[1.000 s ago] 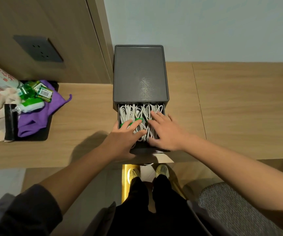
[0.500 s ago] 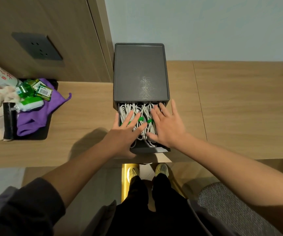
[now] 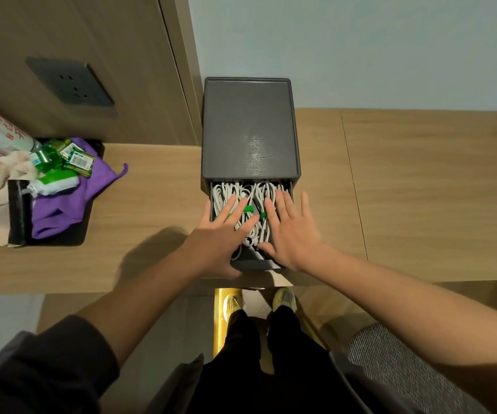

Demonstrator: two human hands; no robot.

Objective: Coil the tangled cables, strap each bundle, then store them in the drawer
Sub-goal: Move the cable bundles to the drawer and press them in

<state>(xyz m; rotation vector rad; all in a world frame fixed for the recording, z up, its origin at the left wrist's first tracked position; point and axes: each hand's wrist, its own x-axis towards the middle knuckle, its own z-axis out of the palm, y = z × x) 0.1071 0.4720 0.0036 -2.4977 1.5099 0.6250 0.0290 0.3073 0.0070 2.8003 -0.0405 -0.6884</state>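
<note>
Dark grey sleeve (image 3: 47,363) on the left arm, black trousers (image 3: 241,372), 2 pale yellowish sneakers (image 3: 284,297), bare forearms.

Head camera looks steeply down, close over the desk (image 3: 420,189).

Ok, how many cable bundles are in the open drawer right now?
2. The left bundle lies in the left half of the drawer under the left hand; the right bundle beside it under the right hand. The hands may hide more.

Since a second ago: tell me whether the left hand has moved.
Yes. The left hand has slid forward over the cables in the drawer, and its fingers now reach nearer the front edge of the grey cabinet.
</note>
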